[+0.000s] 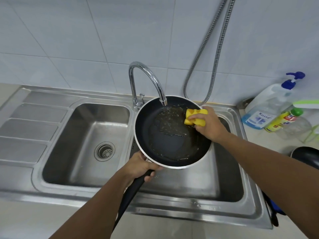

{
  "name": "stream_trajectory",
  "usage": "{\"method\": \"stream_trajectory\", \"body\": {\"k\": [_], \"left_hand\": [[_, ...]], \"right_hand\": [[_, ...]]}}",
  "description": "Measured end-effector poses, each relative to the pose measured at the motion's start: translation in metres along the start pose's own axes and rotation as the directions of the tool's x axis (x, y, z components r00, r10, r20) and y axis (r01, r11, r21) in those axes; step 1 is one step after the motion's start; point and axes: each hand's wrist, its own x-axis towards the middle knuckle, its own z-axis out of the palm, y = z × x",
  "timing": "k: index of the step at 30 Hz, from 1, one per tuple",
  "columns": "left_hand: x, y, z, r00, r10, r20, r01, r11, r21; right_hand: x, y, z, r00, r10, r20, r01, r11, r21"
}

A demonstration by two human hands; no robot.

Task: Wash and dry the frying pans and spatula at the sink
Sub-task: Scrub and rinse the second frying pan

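Left hand [139,167] grips pan [164,144] by handle [131,192]; the handle's long axis runs toward sink's [172,206] near edge. Right hand [209,125] clutches sponge [196,112] at pan's far-right rim; wet floor lies left of it.

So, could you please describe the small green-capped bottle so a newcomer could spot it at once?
Start at the steel sink and look to the counter at its right. Beside the big pump bottle of blue liquid stands the small bottle: only it has a yellow label and green cap.
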Motion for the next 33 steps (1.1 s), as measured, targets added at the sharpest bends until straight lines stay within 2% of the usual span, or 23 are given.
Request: {"method": "stream_trajectory", "body": {"k": [1, 3, 6, 9, 13, 16, 19, 21, 24, 27, 30, 33], "left_hand": [[0.000, 0.001, 0.000, 1.000, -0.009, 0.003, 0.009, 1.000, -0.010], [-0.002, 0.003, 0.000, 0.999, -0.038, 0.033, 0.039, 0.998, -0.048], [-0.009, 0.004, -0.001, 0.979, -0.143, 0.144, 0.164, 0.976, -0.147], [-0.011, 0.003, -0.001, 0.939, -0.255, 0.230, 0.278, 0.958, -0.073], [-0.009, -0.001, 0.001, 0.932, -0.319, 0.172, 0.321, 0.947, 0.016], [-0.011, -0.003, 0.002, 0.936, -0.301, 0.184, 0.304, 0.953, 0.015], [-0.010, -0.003, 0.008, 0.968, -0.228, 0.105, 0.227, 0.974, 0.028], [-0.008, -0.004, 0.016, 0.982, -0.180, 0.063, 0.179, 0.984, 0.025], [-0.006, -0.003, 0.020, 0.989, -0.134, 0.056, 0.135, 0.991, -0.003], [-0.005, 0.002, 0.020, 0.990, -0.128, 0.054, 0.128, 0.992, 0.000], [-0.005, 0.003, 0.022, 0.992, -0.111, 0.052, 0.109, 0.993, 0.044], [-0.006, 0.002, 0.023, 0.992, -0.097, 0.083, 0.089, 0.991, 0.097]], "right_hand": [[0.001, 0.000, 0.001, 1.000, 0.019, 0.000, -0.019, 0.999, 0.048], [0.003, 0.001, -0.001, 0.999, 0.040, -0.034, -0.040, 0.999, 0.018], [0.003, 0.001, -0.003, 0.995, 0.040, -0.094, -0.042, 0.999, -0.009], [0.004, 0.001, -0.004, 0.994, 0.019, -0.109, -0.023, 0.999, -0.034], [0.006, 0.006, -0.005, 0.989, 0.054, -0.135, -0.061, 0.997, -0.048], [0.006, 0.013, -0.004, 0.987, 0.075, -0.140, -0.084, 0.994, -0.062], [0.006, 0.020, -0.002, 0.989, 0.086, -0.123, -0.096, 0.992, -0.077], [0.008, 0.024, 0.003, 0.988, 0.100, -0.117, -0.119, 0.977, -0.175], [0.009, 0.014, 0.012, 0.981, 0.111, -0.157, -0.168, 0.890, -0.424], [0.008, -0.006, 0.017, 0.974, -0.009, -0.225, -0.105, 0.866, -0.490], [0.020, -0.029, 0.020, 0.966, -0.018, -0.258, -0.085, 0.920, -0.383], [0.040, -0.060, 0.025, 0.976, 0.060, -0.211, -0.088, 0.988, -0.125]]}}
